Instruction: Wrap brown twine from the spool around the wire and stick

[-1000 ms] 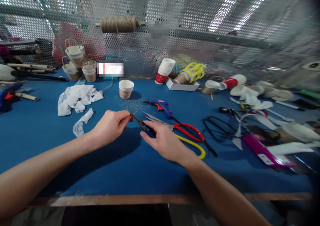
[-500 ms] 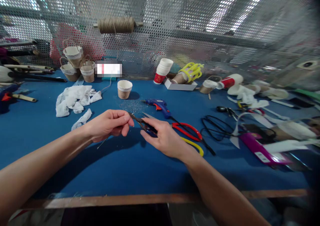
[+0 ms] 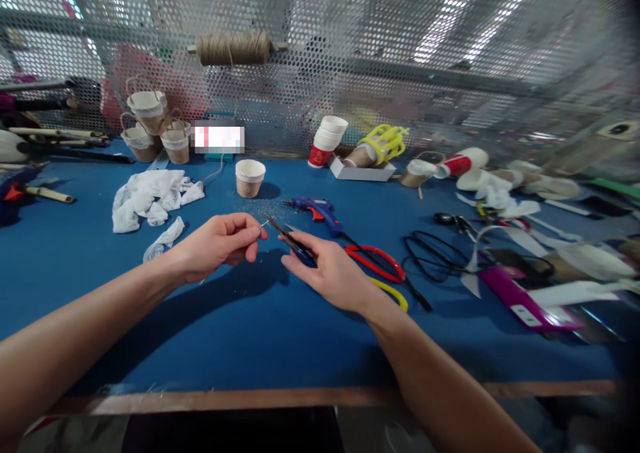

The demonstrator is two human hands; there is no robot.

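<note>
Apparently for steadiness, left hand (image 3: 225, 241) pinches thin wire (image 3: 264, 224) front-left of the glue gun (image 3: 327, 217); right hand (image 3: 331, 273) grips pliers (image 3: 291, 240).

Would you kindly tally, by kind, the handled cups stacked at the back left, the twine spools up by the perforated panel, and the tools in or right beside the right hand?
Handled cups: 3
Twine spool: 1
Pliers: 1
Glue gun: 1
Scissors: 1
Total: 7
</note>
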